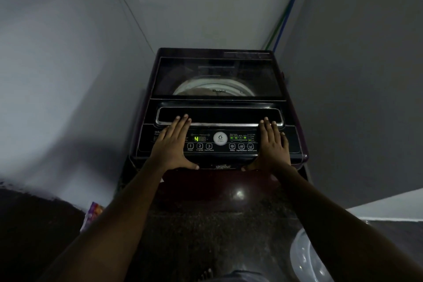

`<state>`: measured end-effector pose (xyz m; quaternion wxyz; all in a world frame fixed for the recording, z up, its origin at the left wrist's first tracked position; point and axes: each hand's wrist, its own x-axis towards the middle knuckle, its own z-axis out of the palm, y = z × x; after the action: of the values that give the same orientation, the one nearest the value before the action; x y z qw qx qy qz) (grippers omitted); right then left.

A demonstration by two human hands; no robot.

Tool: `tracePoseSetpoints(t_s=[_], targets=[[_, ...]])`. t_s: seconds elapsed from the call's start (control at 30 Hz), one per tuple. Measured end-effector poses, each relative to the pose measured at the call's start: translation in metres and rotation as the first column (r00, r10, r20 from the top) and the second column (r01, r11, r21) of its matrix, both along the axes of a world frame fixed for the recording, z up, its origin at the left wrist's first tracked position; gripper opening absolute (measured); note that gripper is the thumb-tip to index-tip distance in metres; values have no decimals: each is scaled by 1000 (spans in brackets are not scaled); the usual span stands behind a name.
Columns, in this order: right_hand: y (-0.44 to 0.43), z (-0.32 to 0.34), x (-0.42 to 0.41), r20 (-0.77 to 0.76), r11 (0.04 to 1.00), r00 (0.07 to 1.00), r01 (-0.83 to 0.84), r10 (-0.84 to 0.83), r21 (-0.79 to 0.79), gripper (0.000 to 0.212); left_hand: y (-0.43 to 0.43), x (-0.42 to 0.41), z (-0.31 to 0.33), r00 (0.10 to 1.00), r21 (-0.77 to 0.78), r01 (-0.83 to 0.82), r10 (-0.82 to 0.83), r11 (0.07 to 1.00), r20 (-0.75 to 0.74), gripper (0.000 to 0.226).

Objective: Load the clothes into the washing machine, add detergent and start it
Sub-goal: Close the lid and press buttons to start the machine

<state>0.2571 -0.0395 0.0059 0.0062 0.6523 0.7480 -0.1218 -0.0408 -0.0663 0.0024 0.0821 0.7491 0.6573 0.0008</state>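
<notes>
Flat, straight-fingered left hand and right hand, grasping nothing, on control panel of one dark top-loading washing machine, glass lid closed, one colourful packet left of machine, one clear plastic tub right of machine.

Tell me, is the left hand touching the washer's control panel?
Touching. The head view shows the left hand lying flat on the control panel, its fingers reaching the lid handle.
</notes>
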Motion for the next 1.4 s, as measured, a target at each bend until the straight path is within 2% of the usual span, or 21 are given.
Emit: tracePoseSetpoints(t_s=[1.4], targets=[[0,-1,-1,0,1000,1000,6,-6,5,163,1,-2,-4,1000,2,11,-11,1000,1,152]])
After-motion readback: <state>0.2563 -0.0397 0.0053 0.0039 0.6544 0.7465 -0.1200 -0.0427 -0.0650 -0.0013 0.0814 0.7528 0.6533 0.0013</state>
